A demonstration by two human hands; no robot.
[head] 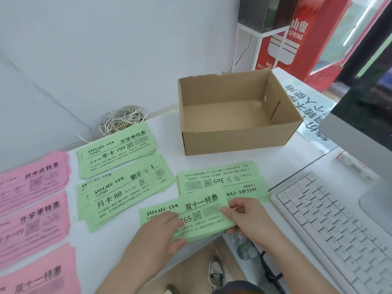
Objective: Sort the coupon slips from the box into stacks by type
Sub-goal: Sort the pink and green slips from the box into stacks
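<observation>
As the left hand (161, 232) and right hand (244, 215) are gripping a green slip (199, 211) at the front edge of the table (169, 158), over an upside-down slip (220, 179) near the empty box (239, 136), the step is calling for matched headings and squared edges.

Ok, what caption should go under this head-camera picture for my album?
Left hand and right hand hold green coupons beside sorted pink stacks and the empty box.

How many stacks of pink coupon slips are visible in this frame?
3, in a column along the left side: the far pink stack, the middle pink stack and the near pink stack. All are cut off by the frame, so more may lie out of view.
</observation>
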